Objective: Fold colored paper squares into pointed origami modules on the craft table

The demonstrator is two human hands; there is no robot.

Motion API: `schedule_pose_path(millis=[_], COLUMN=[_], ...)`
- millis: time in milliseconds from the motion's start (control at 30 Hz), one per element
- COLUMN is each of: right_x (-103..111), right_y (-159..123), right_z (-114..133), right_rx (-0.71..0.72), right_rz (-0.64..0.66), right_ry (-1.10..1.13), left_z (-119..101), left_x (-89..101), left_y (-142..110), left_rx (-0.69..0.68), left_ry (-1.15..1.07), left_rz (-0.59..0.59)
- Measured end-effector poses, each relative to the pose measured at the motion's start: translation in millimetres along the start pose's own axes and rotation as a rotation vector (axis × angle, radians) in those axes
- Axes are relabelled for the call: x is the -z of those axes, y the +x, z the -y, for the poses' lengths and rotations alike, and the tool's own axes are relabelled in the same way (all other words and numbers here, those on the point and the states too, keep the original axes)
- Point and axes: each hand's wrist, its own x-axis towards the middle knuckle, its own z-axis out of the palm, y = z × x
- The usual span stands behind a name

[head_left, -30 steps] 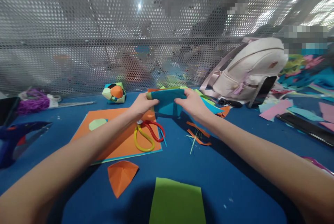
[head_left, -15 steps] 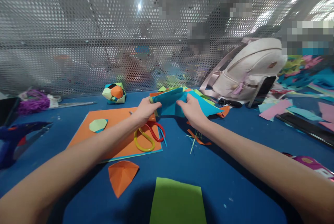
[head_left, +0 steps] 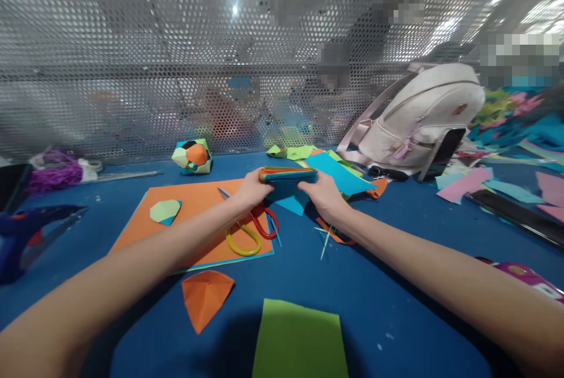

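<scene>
A stack of coloured paper sheets (head_left: 288,176), orange, green and blue at its edges, is gripped between my hands above the blue table. My left hand (head_left: 253,189) is closed round its left end, and my right hand (head_left: 322,191) pinches the right end. Below the stack a blue sheet's corner (head_left: 288,201) points down. Beside my left hand, scissors (head_left: 244,240) with one yellow and one red handle lie on orange paper (head_left: 194,243). Thin paper strips (head_left: 328,237) lie under my right wrist. More blue paper (head_left: 337,172) lies just behind that hand.
Near me are a green square (head_left: 302,340) and a folded orange piece (head_left: 207,298). At left lie a glue gun (head_left: 26,231) and purple shreds (head_left: 57,172). A paper ball (head_left: 194,156) sits by the perforated metal wall (head_left: 154,72). A pale backpack (head_left: 427,113) and phone (head_left: 443,151) stand right.
The blue-faced stack, raised with its broad side toward me, has tipped down so its layered edges show. Both hands have kept hold and barely shifted.
</scene>
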Motion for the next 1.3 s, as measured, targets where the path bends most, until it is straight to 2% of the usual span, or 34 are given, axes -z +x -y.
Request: schedule_pose_path(millis=[200,333,467,567,667,800,967,1133,1300], right_x=[5.4,7.8,3.7,3.8,6.1,5.1,2.3,4.0,2.8], right_y=[10.0,8.3,6.3,8.7,11.2,8.2,0.6,-5.4,-13.9], right_z=[17.1,4.5,-3.6,5.5,15.0,11.9,5.0,13.4,17.8], right_rx=[0.054,0.029,0.016,0.030,0.118,0.080,0.021,0.044,0.013], right_rz=[0.045,0.074,0.043,0.036,0.017,-0.088,-0.074,-0.062,-0.029], right_ry=[-0.023,-0.045,-0.034,-0.044,-0.061,-0.004,0.027,0.017,-0.045], left_z=[-7.6,1.7,3.1,-3.7,-9.0,-8.9,-18.2,-36.0,-30.2], left_x=[0.3,0.0,-3.6,-4.1,-2.0,0.1,-0.6,-3.3,-5.9], left_y=[8.8,6.8,3.7,4.3,6.5,7.6,-3.9,-21.1,-27.0], left_rx=[-0.004,0.036,0.030,0.023,0.025,0.096,0.185,0.245,0.242], left_ry=[-0.051,-0.048,-0.050,-0.087,-0.153,-0.245,-0.339,-0.430,-0.459], left_rz=[-0.035,-0.020,-0.022,-0.029,-0.061,-0.122,-0.139,-0.117,-0.120])
